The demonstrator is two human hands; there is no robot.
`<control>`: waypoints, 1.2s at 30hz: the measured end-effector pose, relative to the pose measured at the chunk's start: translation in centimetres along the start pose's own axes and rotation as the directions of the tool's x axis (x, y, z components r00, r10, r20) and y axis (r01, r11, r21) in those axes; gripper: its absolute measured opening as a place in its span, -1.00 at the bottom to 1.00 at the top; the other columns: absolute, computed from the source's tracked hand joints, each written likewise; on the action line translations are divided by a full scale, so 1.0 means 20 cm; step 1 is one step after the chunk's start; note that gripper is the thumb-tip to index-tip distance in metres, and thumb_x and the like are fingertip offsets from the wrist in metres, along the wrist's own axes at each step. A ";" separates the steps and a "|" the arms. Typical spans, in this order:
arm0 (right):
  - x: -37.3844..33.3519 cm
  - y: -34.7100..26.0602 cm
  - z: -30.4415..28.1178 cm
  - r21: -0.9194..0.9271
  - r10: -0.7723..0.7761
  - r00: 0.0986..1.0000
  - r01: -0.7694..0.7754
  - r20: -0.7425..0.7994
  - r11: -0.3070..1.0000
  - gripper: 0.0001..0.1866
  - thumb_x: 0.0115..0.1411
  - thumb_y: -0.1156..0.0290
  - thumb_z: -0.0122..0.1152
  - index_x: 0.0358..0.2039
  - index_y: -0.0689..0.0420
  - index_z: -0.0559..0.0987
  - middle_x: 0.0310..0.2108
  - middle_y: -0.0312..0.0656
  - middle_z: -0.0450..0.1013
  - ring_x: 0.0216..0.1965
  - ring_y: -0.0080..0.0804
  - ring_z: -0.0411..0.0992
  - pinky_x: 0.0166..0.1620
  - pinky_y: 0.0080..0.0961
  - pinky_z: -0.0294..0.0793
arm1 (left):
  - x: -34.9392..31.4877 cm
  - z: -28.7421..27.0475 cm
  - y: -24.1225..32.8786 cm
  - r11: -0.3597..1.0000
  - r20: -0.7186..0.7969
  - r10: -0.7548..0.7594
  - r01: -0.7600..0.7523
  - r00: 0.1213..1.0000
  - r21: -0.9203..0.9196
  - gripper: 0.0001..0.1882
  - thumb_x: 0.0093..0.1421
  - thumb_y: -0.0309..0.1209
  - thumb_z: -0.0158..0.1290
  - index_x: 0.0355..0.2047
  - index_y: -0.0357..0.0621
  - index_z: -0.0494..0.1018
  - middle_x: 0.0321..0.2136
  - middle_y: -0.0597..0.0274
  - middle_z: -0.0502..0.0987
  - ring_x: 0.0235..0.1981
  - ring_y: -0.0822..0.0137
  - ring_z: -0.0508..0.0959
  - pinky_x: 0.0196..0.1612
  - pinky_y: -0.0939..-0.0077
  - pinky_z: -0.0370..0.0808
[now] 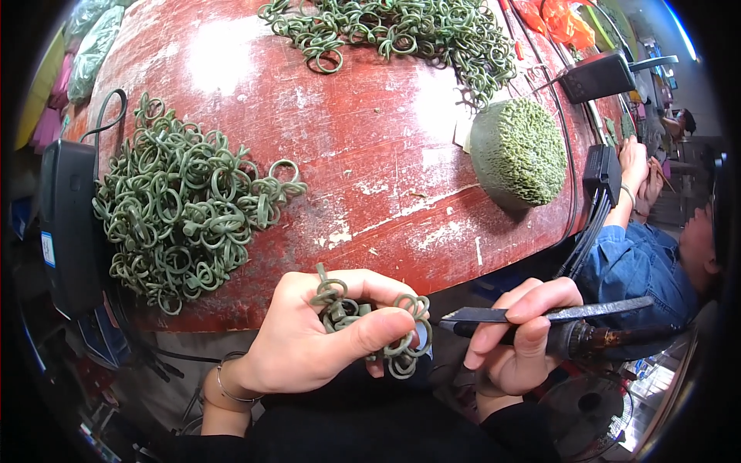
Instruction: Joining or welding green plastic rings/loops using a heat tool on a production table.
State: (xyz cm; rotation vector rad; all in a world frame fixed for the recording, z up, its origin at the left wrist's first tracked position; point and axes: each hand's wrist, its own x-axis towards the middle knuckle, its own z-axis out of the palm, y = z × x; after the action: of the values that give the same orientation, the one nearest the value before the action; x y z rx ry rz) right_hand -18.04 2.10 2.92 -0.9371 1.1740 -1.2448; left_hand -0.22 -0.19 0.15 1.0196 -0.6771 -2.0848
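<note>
In front of my body, below the near edge of the red table (355, 147), both hands are raised. My left hand (301, 339) is closed round a small bunch of green rings (340, 311), some hanging out past the thumb and fingertips. A narrow flat blade (482, 315), grey with a worn surface, is pinched in my right hand (529, 332), its slanted tip pointing at the bunch with a small gap between. Under the blade, a dark tool with a brown handle (617, 337) runs along the same hand; its front end is partly hidden by the fingers.
A heap of green rings (185, 208) covers the table's left; another ring heap (417, 31) lies far back. At right stands a round green block (525, 154) with a rough top. Black boxes (65, 224) and cables line the sides. A co-worker's hand (633, 162) is beyond.
</note>
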 end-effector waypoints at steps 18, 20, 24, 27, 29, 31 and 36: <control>-0.02 0.00 0.04 -0.195 0.010 0.998 -0.020 -0.055 0.981 -0.71 0.08 0.24 0.11 -0.41 0.22 0.33 -0.66 -0.09 0.39 -0.69 -0.50 0.36 -0.62 -0.66 0.35 | 0.01 -0.01 0.01 0.995 -0.043 0.098 -0.098 0.994 0.003 -0.57 0.01 -0.18 0.10 -0.40 -0.43 0.42 -0.60 0.10 0.48 -0.60 0.41 0.49 -0.64 0.66 0.44; 0.01 0.05 0.04 -0.179 -0.072 0.995 0.059 -0.062 0.982 -0.71 0.09 0.24 0.09 -0.38 0.21 0.31 -0.66 -0.11 0.39 -0.70 -0.51 0.35 -0.64 -0.67 0.32 | 0.00 -0.02 0.04 0.998 -0.015 0.010 -0.009 1.000 0.062 -0.62 0.05 -0.24 0.07 -0.37 -0.42 0.42 -0.57 0.12 0.49 -0.58 0.42 0.49 -0.60 0.65 0.45; 0.03 0.08 0.04 -0.263 -0.156 0.981 0.121 -0.119 0.957 -0.68 0.12 0.18 0.02 -0.37 0.19 0.26 -0.77 -0.18 0.32 -0.82 -0.56 0.24 -0.75 -0.75 0.18 | -0.02 -0.03 0.04 0.993 0.038 0.084 -0.086 0.996 0.079 -0.80 0.10 -0.48 -0.01 -0.28 -0.35 0.40 -0.45 0.16 0.49 -0.46 0.46 0.48 -0.52 0.65 0.43; 0.06 0.09 0.07 -0.241 -0.169 0.970 0.124 -0.176 0.963 -0.71 0.12 0.25 0.02 -0.40 0.23 0.26 -0.81 -0.19 0.29 -0.87 -0.58 0.19 -0.80 -0.76 0.11 | -0.07 -0.08 0.12 0.858 -0.116 0.411 -0.341 0.904 0.384 -0.76 0.04 -0.44 0.07 -0.28 -0.27 0.41 -0.48 0.23 0.48 -0.51 0.52 0.44 -0.48 0.67 0.39; 0.09 0.10 0.09 -0.208 -0.197 0.973 0.169 -0.120 0.963 -0.75 0.14 0.28 0.00 -0.42 0.23 0.26 -0.82 -0.22 0.23 -0.87 -0.60 0.15 -0.81 -0.77 0.09 | -0.13 -0.11 0.21 0.528 -0.163 0.742 -0.417 0.650 0.740 -0.77 -0.03 -0.48 0.13 -0.32 -0.26 0.42 -0.52 0.15 0.46 -0.52 0.39 0.47 -0.45 0.57 0.40; 0.13 0.12 0.08 -0.199 -0.198 0.979 0.186 -0.046 0.962 -0.78 0.16 0.33 -0.03 -0.46 0.22 0.27 -0.82 -0.26 0.17 -0.88 -0.62 0.11 -0.82 -0.77 0.09 | -0.15 -0.15 0.27 0.296 -0.198 0.921 -0.270 0.336 0.916 -0.80 -0.04 -0.51 0.12 -0.36 -0.25 0.43 -0.49 0.14 0.45 -0.49 0.35 0.46 -0.41 0.56 0.40; 0.29 0.02 0.12 -0.117 0.138 0.984 -0.124 0.117 0.985 -0.93 0.07 0.56 0.04 -0.51 0.29 0.42 -0.75 -0.28 0.31 -0.83 -0.66 0.22 -0.78 -0.75 0.14 | -0.18 -0.24 0.35 -0.049 0.020 0.988 0.184 0.151 0.982 -0.77 -0.09 -0.56 0.11 -0.35 -0.24 0.41 -0.46 0.16 0.41 -0.42 0.22 0.40 -0.33 0.43 0.35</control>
State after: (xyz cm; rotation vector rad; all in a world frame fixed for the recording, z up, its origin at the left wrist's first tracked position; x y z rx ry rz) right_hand -15.87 -3.74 2.22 -0.9876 1.1946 -1.0109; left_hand 7.90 -2.33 4.05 1.7357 -1.4885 0.2880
